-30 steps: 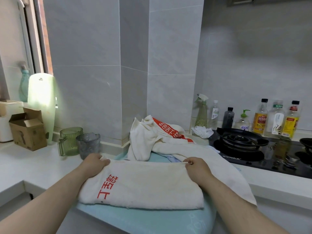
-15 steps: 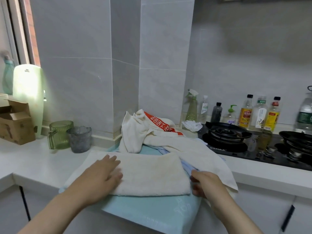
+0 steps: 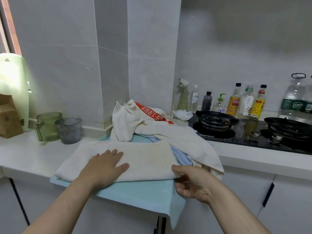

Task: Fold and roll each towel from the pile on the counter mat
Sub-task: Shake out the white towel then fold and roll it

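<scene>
- A white kitchen surface (image 3: 25, 159) runs from a window corner to a black gas stove (image 3: 217, 127). A pale blue mat (image 3: 143, 191) is draped over its front edge, and the near part overhangs the cabinets.
- At the back of the mat, against the tiled wall, a pile of cream towels (image 3: 128, 125) lies crumpled, one showing a red printed band. A loose towel from the pile trails down the mat's right side over some light blue cloth.
- In front of the pile, a folded towel (image 3: 152, 157) lies as a long flat band across the mat, its left end reaching onto the bare surface.
- The left hand (image 3: 104, 168) lies palm down on the band's left half. Its fingers are straight and spread, so the grip is released and the palm simply presses the cloth flat.
- The right hand (image 3: 194, 181) is at the band's near right corner, thumb on top and fingers curled beneath, its grip pinching that end of the cloth.
- The step in hand looks like the first turn of the roll, or one more fold, started from the right end.
- To do it well, the right hand should lift only the folded band and leave the trailing towel just beside it. The long edges need to stay level so the turn goes over tight and even, with the flat left palm anchoring the rest.
</scene>
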{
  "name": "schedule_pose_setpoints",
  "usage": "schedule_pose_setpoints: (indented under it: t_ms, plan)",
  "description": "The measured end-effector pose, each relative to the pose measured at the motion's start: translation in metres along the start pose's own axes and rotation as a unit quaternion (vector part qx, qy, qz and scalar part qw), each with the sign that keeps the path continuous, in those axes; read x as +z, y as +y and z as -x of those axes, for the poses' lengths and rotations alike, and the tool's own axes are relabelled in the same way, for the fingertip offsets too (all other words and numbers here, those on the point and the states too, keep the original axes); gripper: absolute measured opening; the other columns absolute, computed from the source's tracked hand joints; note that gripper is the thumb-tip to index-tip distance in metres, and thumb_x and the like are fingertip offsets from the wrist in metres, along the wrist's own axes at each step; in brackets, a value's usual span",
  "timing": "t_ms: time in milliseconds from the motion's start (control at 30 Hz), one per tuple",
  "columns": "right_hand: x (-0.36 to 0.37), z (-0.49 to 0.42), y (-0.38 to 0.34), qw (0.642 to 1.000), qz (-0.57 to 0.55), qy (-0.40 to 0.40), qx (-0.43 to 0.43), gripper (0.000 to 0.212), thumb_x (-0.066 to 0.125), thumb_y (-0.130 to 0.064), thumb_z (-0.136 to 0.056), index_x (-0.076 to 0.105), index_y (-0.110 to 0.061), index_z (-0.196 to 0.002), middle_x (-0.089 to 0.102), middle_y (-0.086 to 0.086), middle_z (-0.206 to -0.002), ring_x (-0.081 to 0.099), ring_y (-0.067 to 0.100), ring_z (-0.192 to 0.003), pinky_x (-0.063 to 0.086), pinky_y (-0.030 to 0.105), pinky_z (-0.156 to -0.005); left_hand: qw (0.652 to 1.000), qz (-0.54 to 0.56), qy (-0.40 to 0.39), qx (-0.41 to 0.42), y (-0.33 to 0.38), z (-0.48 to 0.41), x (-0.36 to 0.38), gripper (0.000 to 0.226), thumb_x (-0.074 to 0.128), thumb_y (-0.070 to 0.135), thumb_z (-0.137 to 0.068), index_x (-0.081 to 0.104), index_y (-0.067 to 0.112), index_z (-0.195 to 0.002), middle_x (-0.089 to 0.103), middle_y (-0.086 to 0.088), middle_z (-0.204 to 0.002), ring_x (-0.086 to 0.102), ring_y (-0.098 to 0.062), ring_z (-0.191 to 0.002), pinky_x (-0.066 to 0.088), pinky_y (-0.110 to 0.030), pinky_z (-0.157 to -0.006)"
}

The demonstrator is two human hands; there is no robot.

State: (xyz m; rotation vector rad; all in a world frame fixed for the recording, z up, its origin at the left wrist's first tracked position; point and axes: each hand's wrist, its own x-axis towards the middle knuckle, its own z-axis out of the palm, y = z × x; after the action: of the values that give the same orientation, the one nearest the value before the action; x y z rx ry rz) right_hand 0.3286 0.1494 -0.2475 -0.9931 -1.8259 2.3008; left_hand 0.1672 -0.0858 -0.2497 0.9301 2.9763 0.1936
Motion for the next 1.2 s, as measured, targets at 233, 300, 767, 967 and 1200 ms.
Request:
schedule_pose_setpoints:
  t_ms: [233,300,767,967,1200]
  plan:
    - [-0.008,-0.004,-0.004,0.998,-0.048,0.016,-0.022,0.019,0.073,-0.008,-0.083,0.066,0.0,-0.098,0.065,0.012,-0.075,0.058,0.018,-0.048,0.055,0.027,-0.048,1.0,0.001,-0.02,-0.003,0.001,0.002,-0.006,0.069,0.02,0.067,-0.094,0.012,0.034,-0.154,0.004,0.008,-0.163,0.006,-0.013,-0.15,0.006,-0.039,-0.121]
    - [-0.006,-0.004,-0.001,0.998,-0.039,0.031,-0.033,0.015,0.073,-0.004,-0.082,0.066,0.002,-0.093,0.063,0.013,-0.072,0.055,0.016,-0.045,0.053,0.025,-0.047,1.0,-0.001,-0.022,-0.003,0.002,0.003,-0.005,0.072,0.021,0.069,-0.093,0.011,0.034,-0.155,0.003,0.008,-0.163,0.005,-0.014,-0.15,0.005,-0.039,-0.121]
    - [0.085,-0.024,-0.041,0.756,0.511,0.009,-0.409,0.035,0.043,-0.019,-0.098,0.057,-0.022,-0.13,0.052,-0.005,-0.138,0.044,0.012,-0.128,0.028,0.02,-0.105,0.928,0.303,0.211,-0.053,0.008,0.033,-0.013,0.013,0.057,0.028,-0.09,0.068,0.033,-0.084,0.067,0.016,-0.093,0.061,-0.012,-0.091,0.046,-0.027,-0.084]
    - [0.104,-0.042,-0.015,0.707,0.593,-0.004,-0.384,0.035,0.035,-0.032,-0.097,0.066,-0.023,-0.111,0.064,-0.003,-0.119,0.057,0.018,-0.106,0.045,0.036,-0.095,0.789,0.455,0.364,-0.196,-0.057,0.083,-0.018,0.014,0.058,0.008,-0.09,0.068,0.016,-0.095,0.066,0.002,-0.085,0.061,-0.019,-0.083,0.048,-0.032,-0.071]
    - [0.104,-0.049,-0.011,0.698,0.595,0.004,-0.398,0.036,0.034,-0.033,-0.098,0.064,-0.028,-0.117,0.061,-0.004,-0.122,0.055,0.017,-0.108,0.044,0.035,-0.097,0.721,0.636,0.114,-0.25,-0.092,0.104,-0.028,0.015,0.056,0.018,-0.095,0.058,0.009,-0.107,0.058,-0.01,-0.062,0.055,-0.02,-0.052,0.044,-0.023,-0.046]
